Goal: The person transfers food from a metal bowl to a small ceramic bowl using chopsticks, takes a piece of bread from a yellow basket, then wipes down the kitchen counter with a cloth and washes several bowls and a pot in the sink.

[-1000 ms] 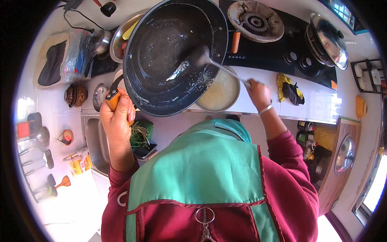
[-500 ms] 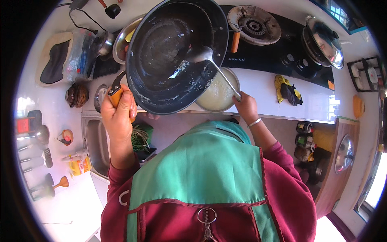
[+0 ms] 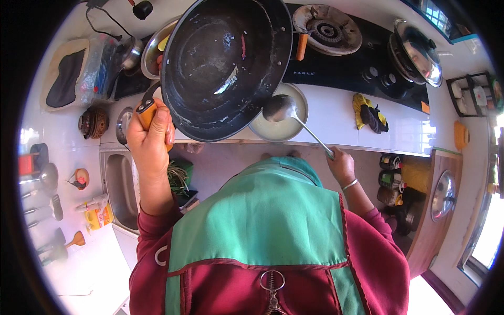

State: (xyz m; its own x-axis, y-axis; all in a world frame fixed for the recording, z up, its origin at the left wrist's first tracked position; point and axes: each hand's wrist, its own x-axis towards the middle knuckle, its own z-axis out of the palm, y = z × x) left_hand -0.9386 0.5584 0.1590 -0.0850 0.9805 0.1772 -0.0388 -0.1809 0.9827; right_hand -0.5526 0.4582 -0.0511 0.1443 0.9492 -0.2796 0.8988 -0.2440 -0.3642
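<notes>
My left hand [image 3: 152, 134] is closed round the orange-brown handle [image 3: 148, 113] of a large dark wok [image 3: 207, 73]. The wok is raised and tilted, its inside showing pale streaks and bits. In my right hand [image 3: 342, 167] is the end of a long-handled metal ladle [image 3: 282, 108]. The ladle's head is over a round bowl [image 3: 306, 113] of pale, creamy liquid [image 3: 272, 131], next to the wok's lower right rim. Whether the ladle touches the liquid I cannot tell. The wok partly hides the bowl.
A gas burner [image 3: 331, 32] is at the back, with a lidded pan [image 3: 417, 52] to its right. A yellow-and-black cloth [image 3: 370, 114] lies on the white counter [image 3: 336, 118]. To the left are a metal basin [image 3: 149, 65], a brown pot [image 3: 94, 123] and a sink [image 3: 119, 184].
The ladle's head has left the inside of the wok and come down and right, over the bowl. My right hand has moved right and nearer to me. My left hand still grips the wok.
</notes>
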